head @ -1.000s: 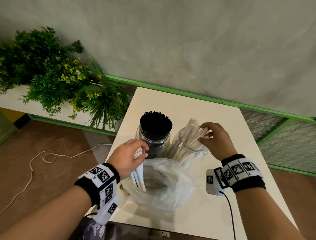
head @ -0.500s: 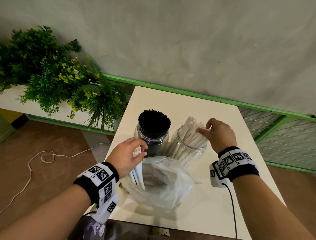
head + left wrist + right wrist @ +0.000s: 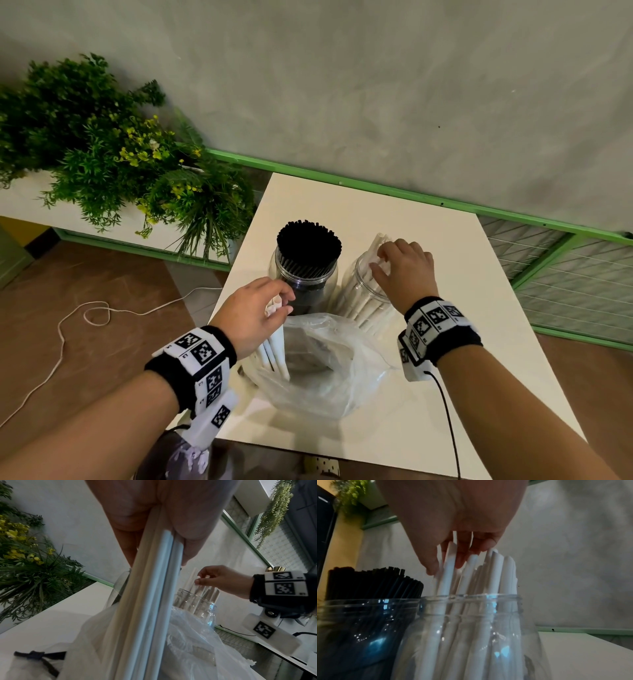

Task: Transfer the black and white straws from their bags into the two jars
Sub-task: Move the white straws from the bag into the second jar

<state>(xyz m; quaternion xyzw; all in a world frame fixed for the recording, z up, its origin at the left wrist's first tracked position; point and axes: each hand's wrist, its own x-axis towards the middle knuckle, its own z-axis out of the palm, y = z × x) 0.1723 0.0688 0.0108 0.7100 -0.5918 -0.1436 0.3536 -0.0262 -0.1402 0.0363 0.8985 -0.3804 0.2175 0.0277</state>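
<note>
My left hand (image 3: 251, 313) grips a bundle of white straws (image 3: 150, 601) standing in the clear plastic bag (image 3: 329, 370). My right hand (image 3: 406, 270) pinches white straw tops (image 3: 471, 572) in the right jar (image 3: 471, 635); black straws (image 3: 308, 245) fill the left jar (image 3: 305, 277).

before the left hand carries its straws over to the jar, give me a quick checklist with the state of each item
1. Left hand grips the bunch of white straws firmly: ok, fingers are curled round them.
2. Bunch clear of the plastic bag: not ok, the lower ends are inside it.
3. Mouth of the white-straw jar free: not ok, the right hand is over it, its fingers pinching a straw there.
4. Room in that jar: ok, gaps show between its straws.
5. Black-straw jar out of the path: cannot tell, it stands right beside the target.
6. Both jars upright: ok.
</note>
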